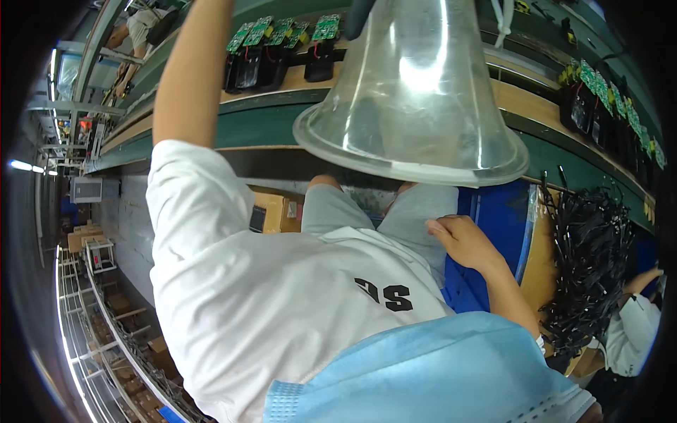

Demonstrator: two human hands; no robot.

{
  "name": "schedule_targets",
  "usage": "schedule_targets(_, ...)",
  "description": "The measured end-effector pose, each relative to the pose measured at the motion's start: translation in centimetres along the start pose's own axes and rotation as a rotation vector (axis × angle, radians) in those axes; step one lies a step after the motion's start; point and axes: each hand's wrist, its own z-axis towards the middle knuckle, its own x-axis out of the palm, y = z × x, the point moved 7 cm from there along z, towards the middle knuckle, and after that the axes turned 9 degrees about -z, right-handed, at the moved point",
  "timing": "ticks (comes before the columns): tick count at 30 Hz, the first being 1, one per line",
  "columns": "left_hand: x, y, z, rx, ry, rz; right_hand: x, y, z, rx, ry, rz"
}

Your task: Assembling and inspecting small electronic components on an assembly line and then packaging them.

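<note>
My left forearm (190, 77) reaches up past the bench edge and leaves the picture at the top, so my left hand is out of sight. Low by my thigh, next to a blue surface (472, 289), is my right hand (462, 240). Its fingers point left and are mostly hidden, and I make out nothing in it. A clear plastic flared hood (416, 106), wide end down, hangs in front of me over the bench edge. Beyond it, green circuit boards (259, 32) stand on black housings (257, 69) in a row along the bench.
More circuit boards (596, 84) on black housings stand at the right. A large bundle of black cables (589, 254) hangs beside cardboard. Another person's sleeve (632, 335) shows at the right edge. An open carton (282, 209) sits beneath the bench; racks with boxes (123, 338) line the left.
</note>
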Motion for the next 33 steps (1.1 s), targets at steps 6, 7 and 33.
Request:
schedule_targets(6,13.0,12.3,-1.1,-0.084,0.113,-0.134,-0.1,0.0,0.0,-0.018,0.028,-0.076)
schedule_targets(7,14.6,13.9,-2.3,-0.347,0.085,-0.363,-0.1,0.0,0.0,0.002,0.040,-0.073)
schedule_targets(33,0.7,-3.0,-17.3,-0.320,0.131,-0.235,-11.2,0.0,-5.1,0.271,-0.638,0.553)
